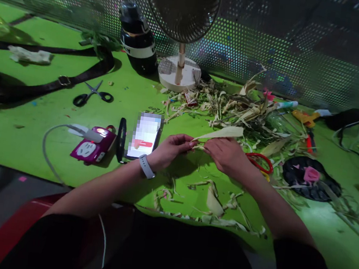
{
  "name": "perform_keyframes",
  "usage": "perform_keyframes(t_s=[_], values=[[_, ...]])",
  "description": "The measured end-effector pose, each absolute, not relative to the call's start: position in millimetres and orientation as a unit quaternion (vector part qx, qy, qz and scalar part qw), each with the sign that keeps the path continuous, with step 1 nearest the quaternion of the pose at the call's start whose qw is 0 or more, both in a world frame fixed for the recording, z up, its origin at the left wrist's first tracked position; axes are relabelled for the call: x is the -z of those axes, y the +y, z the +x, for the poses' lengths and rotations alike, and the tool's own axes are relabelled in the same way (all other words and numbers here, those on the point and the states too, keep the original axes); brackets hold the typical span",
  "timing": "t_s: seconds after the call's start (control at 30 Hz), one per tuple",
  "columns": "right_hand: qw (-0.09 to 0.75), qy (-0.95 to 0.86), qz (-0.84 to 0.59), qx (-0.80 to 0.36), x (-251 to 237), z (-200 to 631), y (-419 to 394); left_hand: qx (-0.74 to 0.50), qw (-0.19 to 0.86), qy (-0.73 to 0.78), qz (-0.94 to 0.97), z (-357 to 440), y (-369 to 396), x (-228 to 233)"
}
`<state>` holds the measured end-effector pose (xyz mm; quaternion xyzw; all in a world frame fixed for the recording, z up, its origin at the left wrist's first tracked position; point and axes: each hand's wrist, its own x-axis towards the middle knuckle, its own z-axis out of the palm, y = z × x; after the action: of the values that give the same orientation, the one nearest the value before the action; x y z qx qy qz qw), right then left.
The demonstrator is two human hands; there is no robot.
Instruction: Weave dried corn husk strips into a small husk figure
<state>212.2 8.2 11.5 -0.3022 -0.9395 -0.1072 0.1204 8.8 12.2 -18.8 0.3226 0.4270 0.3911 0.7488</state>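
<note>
Yellowish husk scraps [215, 202] are lying along the near edge of the green table [140, 186], suggesting some work is done. Beyond them, between the near and far edges, your left hand [174, 149] is pinching the narrow end of a husk strip [220, 133] between thumb and fingers; your right hand [225, 155], fingers curled nearly closed, is gripping it just beside. That strip is looking unfinished, and a tangled husk pile [248, 110] is lying towards the far edge, perhaps left to work.

The left forearm [104, 188] and right forearm [272, 202] are slanting inward, with the left hand [173, 150] pinching at its fingertips [188, 145] and the right hand [227, 157] curling just beside it.
</note>
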Motion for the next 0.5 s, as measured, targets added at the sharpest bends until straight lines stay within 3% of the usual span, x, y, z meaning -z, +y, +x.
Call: perform_keyframes(t_s=[0.5], values=[[0.138,-0.944,-0.272,0.124,-0.5,206.3,9.4,-0.413,0.582,0.464,0.525,8.7,8.5,26.0]])
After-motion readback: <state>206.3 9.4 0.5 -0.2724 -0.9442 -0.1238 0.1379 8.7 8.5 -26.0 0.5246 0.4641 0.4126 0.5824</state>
